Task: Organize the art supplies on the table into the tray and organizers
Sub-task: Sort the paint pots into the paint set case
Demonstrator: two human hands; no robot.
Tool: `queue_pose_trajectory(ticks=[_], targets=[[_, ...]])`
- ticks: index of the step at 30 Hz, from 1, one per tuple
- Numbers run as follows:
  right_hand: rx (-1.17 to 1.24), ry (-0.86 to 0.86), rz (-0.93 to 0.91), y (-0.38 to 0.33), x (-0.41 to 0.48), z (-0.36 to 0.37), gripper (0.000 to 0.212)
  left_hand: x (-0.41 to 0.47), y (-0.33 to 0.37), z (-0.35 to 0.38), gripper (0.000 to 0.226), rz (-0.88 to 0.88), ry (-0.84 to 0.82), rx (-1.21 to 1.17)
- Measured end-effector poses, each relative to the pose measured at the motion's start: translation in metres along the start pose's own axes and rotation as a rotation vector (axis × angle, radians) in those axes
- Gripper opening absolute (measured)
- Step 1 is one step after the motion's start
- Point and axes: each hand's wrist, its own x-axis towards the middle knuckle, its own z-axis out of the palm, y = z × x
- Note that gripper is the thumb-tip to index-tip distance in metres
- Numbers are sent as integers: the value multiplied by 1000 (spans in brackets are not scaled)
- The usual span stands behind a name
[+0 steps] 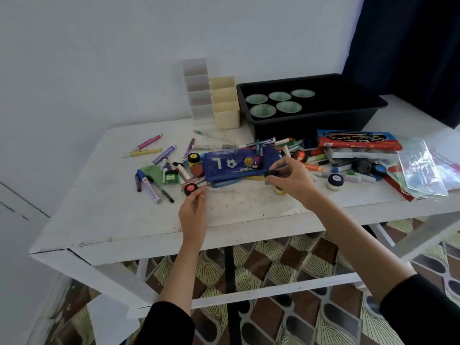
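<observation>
1. Left grip [193,210]: fingers curled at the red-lidded paint jar [191,188] just ahead. Cannot tell whether it holds anything.
2. Right grip [291,180]: pinches a black marker [273,173] over the desk [124,215], judged singled out for sorting.
3. Between and just beyond the grips: blue pencil pouch [239,165] among loose markers.
4. Far beyond: organizers [225,105] and black tray [311,125], within reach for filling.

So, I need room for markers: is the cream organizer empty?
Empty as far as visible: the cream organizer shows bare inner walls in its compartments, nothing poking out.
</observation>
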Motion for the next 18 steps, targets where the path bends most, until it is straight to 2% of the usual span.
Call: queue_pose_trajectory(ticks=[5,11,15,18], targets=[[-103,82,-99,13,-11,-8,27,-1,-1,-1,24,-18,-1,-8],[-192,91,-97,30,-17,-11,29,-1,2,0,24,-9,6,5],[-355,122,-136,36,-20,-12,30,-2,2,0,23,-32,13,-19],[-363,128,-77,37,-19,-12,35,-2,3,0,23,-30,7,-25]])
